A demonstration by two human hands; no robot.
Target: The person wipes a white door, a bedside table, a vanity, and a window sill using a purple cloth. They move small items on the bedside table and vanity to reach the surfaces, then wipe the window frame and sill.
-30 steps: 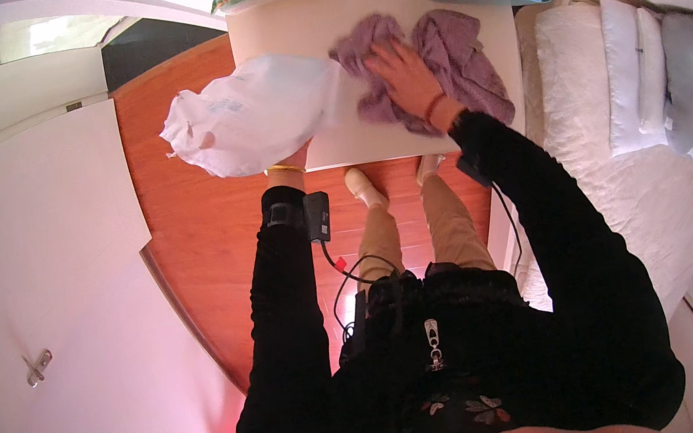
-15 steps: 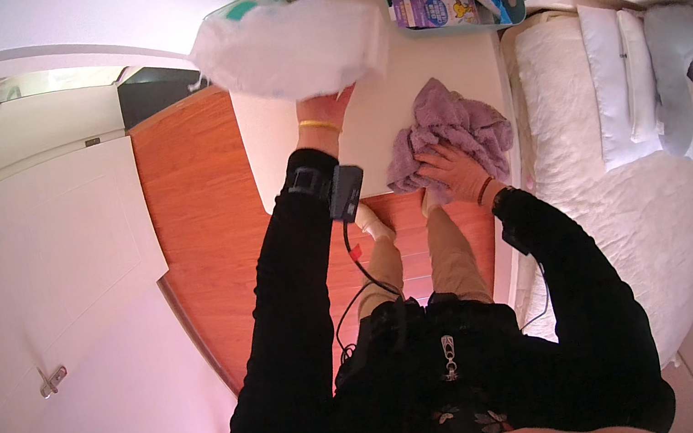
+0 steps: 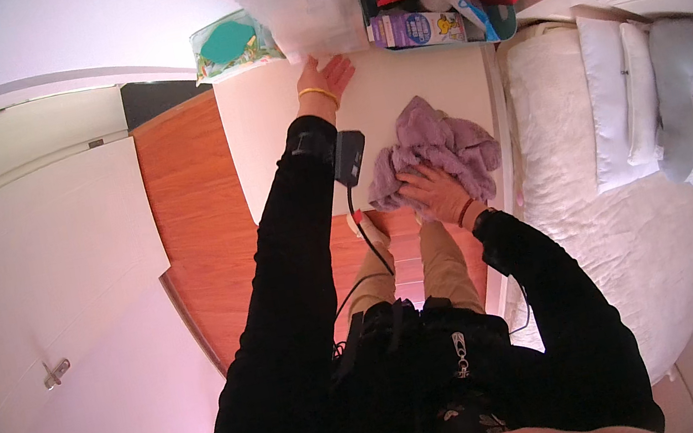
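Observation:
A crumpled purple towel (image 3: 435, 140) lies on the white tabletop (image 3: 379, 85) toward its front right. My right hand (image 3: 437, 191) rests flat on the towel's near edge, fingers stretched out. Farther off, my left hand (image 3: 327, 81) is open over the back of the tabletop, its fingers spread and nothing gripped in them. Just beyond its fingertips is a translucent white plastic bag (image 3: 308, 10), blurred, against the wall; whether the fingers touch it I cannot tell.
At the back stand a green-lidded pack of wipes (image 3: 233, 46) and a dark green basket (image 3: 508, 26) holding red items and a purple box. A bed (image 3: 623, 260) with pillows flanks the right, a white door (image 3: 50, 269) the left. A black cable hangs from my left wrist.
The white bag has gone from my left hand to the back by the wall, and that hand has opened. The wipes pack now shows. My right hand stays on the towel.

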